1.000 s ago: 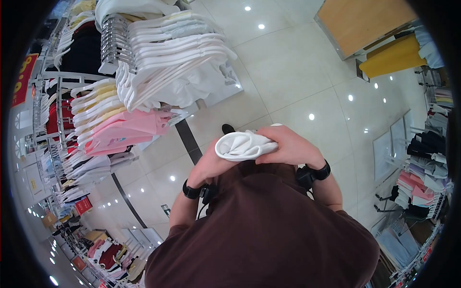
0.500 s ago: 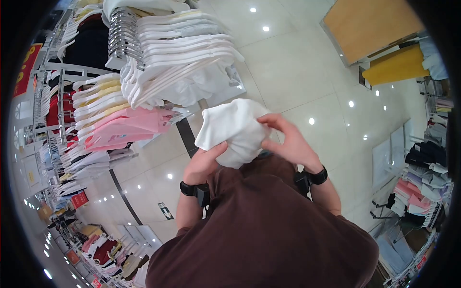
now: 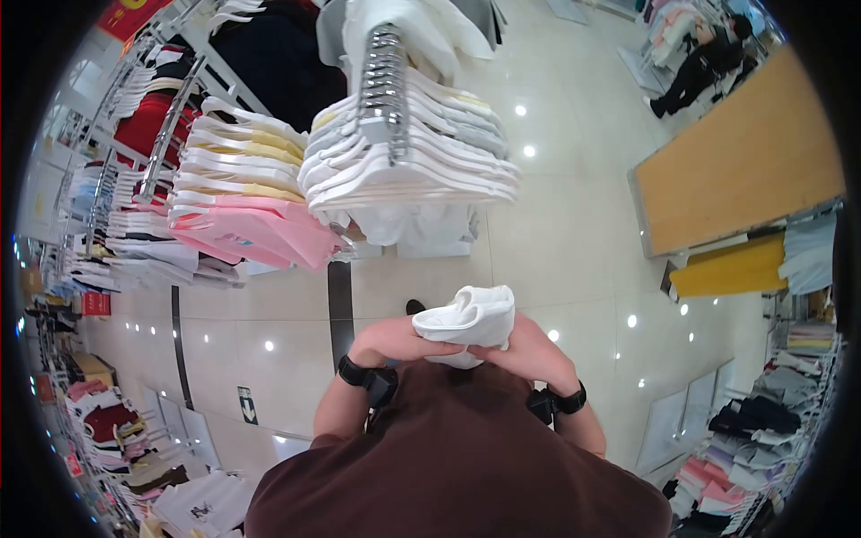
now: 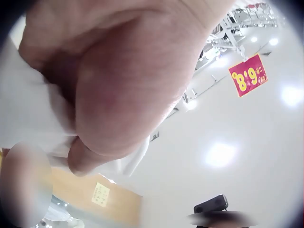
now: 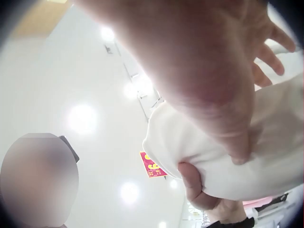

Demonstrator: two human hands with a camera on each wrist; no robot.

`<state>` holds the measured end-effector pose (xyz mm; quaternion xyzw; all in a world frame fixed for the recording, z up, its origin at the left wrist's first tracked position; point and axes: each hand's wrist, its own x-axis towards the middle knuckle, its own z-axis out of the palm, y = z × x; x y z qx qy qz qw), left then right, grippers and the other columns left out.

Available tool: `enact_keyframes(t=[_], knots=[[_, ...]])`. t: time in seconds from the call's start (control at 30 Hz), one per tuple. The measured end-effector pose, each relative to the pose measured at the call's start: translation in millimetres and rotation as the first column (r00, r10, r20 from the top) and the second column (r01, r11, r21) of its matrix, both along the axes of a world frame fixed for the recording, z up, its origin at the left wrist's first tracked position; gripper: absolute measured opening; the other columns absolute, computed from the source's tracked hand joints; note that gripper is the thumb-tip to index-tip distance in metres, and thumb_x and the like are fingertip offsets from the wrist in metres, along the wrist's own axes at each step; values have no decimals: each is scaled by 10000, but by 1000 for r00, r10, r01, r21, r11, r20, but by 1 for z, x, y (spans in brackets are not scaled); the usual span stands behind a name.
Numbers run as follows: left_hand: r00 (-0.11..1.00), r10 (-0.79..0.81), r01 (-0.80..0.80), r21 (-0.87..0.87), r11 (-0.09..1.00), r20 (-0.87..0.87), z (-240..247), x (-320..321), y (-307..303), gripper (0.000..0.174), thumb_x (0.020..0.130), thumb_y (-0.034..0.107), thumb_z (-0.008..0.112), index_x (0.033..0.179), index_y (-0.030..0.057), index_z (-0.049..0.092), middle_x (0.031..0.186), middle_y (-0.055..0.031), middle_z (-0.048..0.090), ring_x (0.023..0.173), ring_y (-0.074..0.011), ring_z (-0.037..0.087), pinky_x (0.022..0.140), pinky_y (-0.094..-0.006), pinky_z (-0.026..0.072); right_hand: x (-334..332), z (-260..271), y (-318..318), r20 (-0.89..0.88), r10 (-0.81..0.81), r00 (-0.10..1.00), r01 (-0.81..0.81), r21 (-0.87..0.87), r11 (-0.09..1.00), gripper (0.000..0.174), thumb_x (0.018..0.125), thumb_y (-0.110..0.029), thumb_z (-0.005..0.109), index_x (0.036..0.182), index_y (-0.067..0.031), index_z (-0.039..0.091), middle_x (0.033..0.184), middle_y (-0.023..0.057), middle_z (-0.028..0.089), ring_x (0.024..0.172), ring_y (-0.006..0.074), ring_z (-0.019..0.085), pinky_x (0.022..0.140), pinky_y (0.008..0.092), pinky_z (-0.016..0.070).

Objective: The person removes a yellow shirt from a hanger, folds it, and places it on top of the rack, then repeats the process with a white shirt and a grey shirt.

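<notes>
A left hand (image 3: 386, 341) and a right hand (image 3: 531, 351) grip one bunched, soft white cloth (image 3: 475, 314) between them, thumbs against the fabric, just beyond one dark brown shirt (image 3: 462, 448). Two black wristbands (image 3: 352, 370) show.

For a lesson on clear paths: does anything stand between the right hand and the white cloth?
Nothing visible does: the right hand touches the white cloth, and the right wrist view shows it pressing on the fabric. The left hand holds it too.
</notes>
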<state>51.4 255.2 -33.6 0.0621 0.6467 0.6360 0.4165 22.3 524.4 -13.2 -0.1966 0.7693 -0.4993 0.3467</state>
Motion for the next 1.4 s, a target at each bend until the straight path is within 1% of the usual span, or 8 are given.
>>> enact_keyframes(t=[0.43,0.73,0.87,0.9,1.0,1.1,1.17,1.4], knots=[[983,183,-184,91,979,22,16,15,-97,691,969,173,853,1568,32,539,1469,-63,646,1344,-156,563,1148,-343,466,-28,-11,-108,326,302,896,-231,-238,943,656,1007,-284,789,1547,-20,526,1476,121,645,1345,217,592,1155,370,456],[105,986,-760,630,161,-126,40,38,-240,664,1125,354,560,1666,37,339,1592,-206,525,1513,-294,466,1282,-493,349,-104,175,-216,-44,117,992,-125,-310,943,461,1109,-363,656,1460,-66,617,1354,67,685,1248,160,635,1066,364,524],[-157,987,-791,601,-112,-24,21,64,-277,594,1151,348,513,1638,44,361,1595,-194,513,1509,-290,452,1289,-491,334,-166,261,-241,-359,-186,914,-96,-640,762,451,1142,-357,555,1464,-44,590,1442,110,680,1303,263,678,1120,463,544],[-152,988,-794,599,-105,-28,13,72,-282,594,1151,348,513,1638,44,361,1595,-194,513,1509,-290,452,1289,-491,334,-228,270,-231,-36,499,866,-251,-893,372,418,1155,-338,510,1426,-36,612,1439,122,682,1334,270,655,1139,487,525],[-170,983,-808,561,-177,67,-1,85,-283,543,1143,326,537,1595,46,423,1549,-158,538,1476,-271,468,1279,-474,343,-252,306,-234,-63,-178,982,-13,-964,267,493,1183,-310,423,1502,62,477,1461,210,621,1316,333,649,1145,517,532],[-96,986,-827,540,-154,133,-19,87,-276,522,1136,308,558,1575,49,446,1494,-141,565,1418,-256,510,1256,-458,375,-340,281,-197,-296,613,732,-431,-899,81,432,1158,-339,493,1445,-31,588,1465,145,656,1380,303,613,1170,532,493],[-71,979,-820,547,-167,192,-32,83,-271,499,1127,287,578,1550,48,463,1431,-126,598,1358,-246,549,1231,-441,410,-338,247,-195,101,-500,860,252,-937,244,484,1161,-383,478,1477,-24,553,1493,160,623,1425,335,566,1211,561,452],[267,929,-875,468,122,256,-45,57,-242,376,1117,195,582,1450,28,527,1338,-111,640,1274,-220,610,1168,-411,477,-382,20,-117,383,-576,722,677,-563,475,759,1083,-595,585,1526,12,472,1474,188,609,1360,355,598,1188,504,461]])
